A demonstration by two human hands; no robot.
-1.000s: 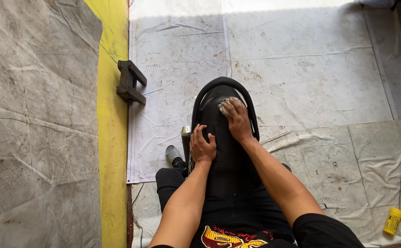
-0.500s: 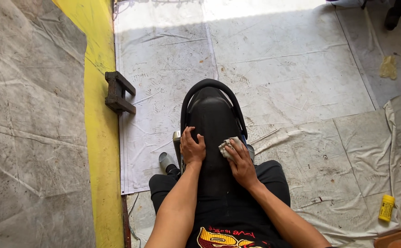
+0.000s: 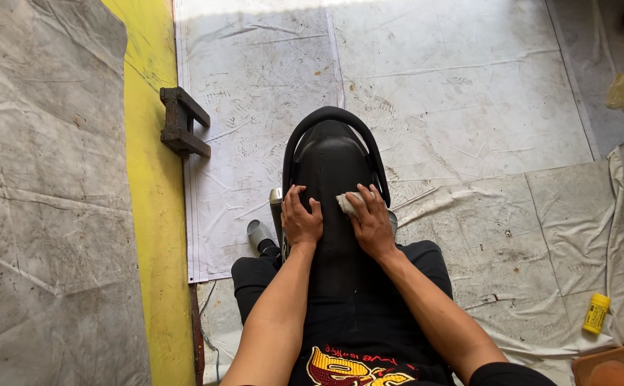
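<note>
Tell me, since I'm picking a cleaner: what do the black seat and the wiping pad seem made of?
The black seat looks like smooth vinyl or leather: matte, with a soft sheen. The wiping pad under the right hand looks like pale crumpled cloth, possibly paper.

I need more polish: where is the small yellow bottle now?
The small yellow bottle lies low on the right of the head view, on the crumpled grey floor sheet.

Strong daylight is seen at the top edge, where the floor sheets (image 3: pixel 426 86) are washed out; below, soft shade lies. Focus is sharp throughout.
</note>
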